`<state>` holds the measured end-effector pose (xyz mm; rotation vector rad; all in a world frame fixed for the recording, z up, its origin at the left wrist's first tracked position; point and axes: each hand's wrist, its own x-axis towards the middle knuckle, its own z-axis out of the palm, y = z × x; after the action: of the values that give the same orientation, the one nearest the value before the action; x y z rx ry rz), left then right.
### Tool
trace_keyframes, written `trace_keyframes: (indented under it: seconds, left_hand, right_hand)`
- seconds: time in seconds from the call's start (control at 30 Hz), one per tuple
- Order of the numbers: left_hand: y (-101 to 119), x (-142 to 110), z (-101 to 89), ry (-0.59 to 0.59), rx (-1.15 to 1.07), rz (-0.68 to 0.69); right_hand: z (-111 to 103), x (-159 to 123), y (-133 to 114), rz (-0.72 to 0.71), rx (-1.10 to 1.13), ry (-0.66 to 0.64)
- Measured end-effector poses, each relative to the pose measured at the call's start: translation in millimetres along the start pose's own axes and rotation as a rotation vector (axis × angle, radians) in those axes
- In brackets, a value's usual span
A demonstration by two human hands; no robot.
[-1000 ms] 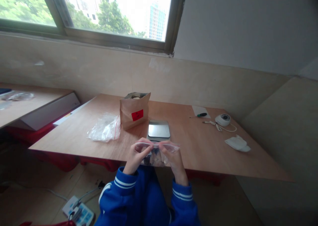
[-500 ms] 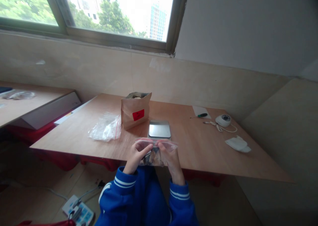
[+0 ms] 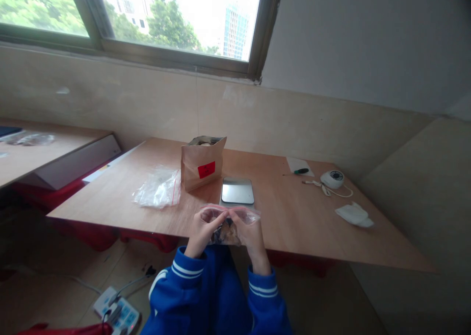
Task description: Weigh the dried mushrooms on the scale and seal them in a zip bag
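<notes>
Between my hands, at the table's front edge, is a clear zip bag with a red seal strip and brown and dark pieces inside; their kind I cannot make out. My left hand pinches the strip from the left. From the right, my right hand grips the same strip, and the two thumbs nearly meet at its middle. Just beyond the bag lies a flat scale with a shiny metal top. Behind and left of it stands an open brown paper pouch with a red label.
Clear plastic bags lie left of the pouch. To the right are a green-handled screwdriver on white paper, a white dome camera with its cable, and a crumpled white wrapper. A power strip is on the floor.
My thumbs have come closer together along the seal strip, the right hand shifting slightly left. The bag stays in both hands. The view has turned a little.
</notes>
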<state>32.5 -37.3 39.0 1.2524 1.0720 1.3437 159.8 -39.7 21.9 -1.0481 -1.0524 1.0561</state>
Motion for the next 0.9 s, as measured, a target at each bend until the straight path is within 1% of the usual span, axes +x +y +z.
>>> trace_keyframes:
  seconds: [0.1, 0.2, 0.3, 0.4, 0.5, 0.63, 0.7, 0.77, 0.83, 0.9]
  left_hand:
    - [-4.1, 0.3, 0.3, 0.032, 0.035, 0.061]
    - [-5.1, -0.3, 0.7, 0.043, 0.043, 0.080]
    - [-1.3, -0.5, -0.1, 0.007, 0.024, 0.060]
    - [2.1, 0.2, -1.5, -0.022, 0.004, 0.039]
    - [0.5, 0.9, -0.2, 0.028, -0.008, 0.036]
    - [-5.1, 0.7, 4.7, 0.101, -0.050, -0.001]
    - [-6.7, 0.8, 4.5, 0.140, -0.058, -0.009]
    - [-7.8, 1.5, 0.8, 0.146, -0.052, -0.018]
    - [-9.6, 2.5, -5.1, 0.097, -0.049, -0.042]
    - [-12.6, 3.2, -10.9, 0.041, -0.062, -0.069]
  right_hand:
    - [1.2, -0.7, -2.2, -0.053, -0.054, -0.003]
    - [1.7, -1.3, -3.7, -0.080, -0.094, 0.022]
    - [-2.8, -1.0, -3.9, -0.081, -0.119, 0.031]
    - [-10.9, -1.0, -3.6, -0.064, -0.094, 0.011]
    - [-15.1, -1.8, -3.7, -0.048, -0.058, 0.021]
    - [-11.7, -2.1, -4.0, -0.060, -0.069, 0.066]
    - [-10.6, -1.9, -4.1, -0.058, -0.080, 0.038]
    - [-12.4, -2.0, -4.2, -0.032, -0.075, -0.041]
    - [-16.4, -2.3, -3.6, 0.012, -0.054, -0.111]
    - [-20.6, -2.7, -1.9, 0.032, -0.063, -0.116]
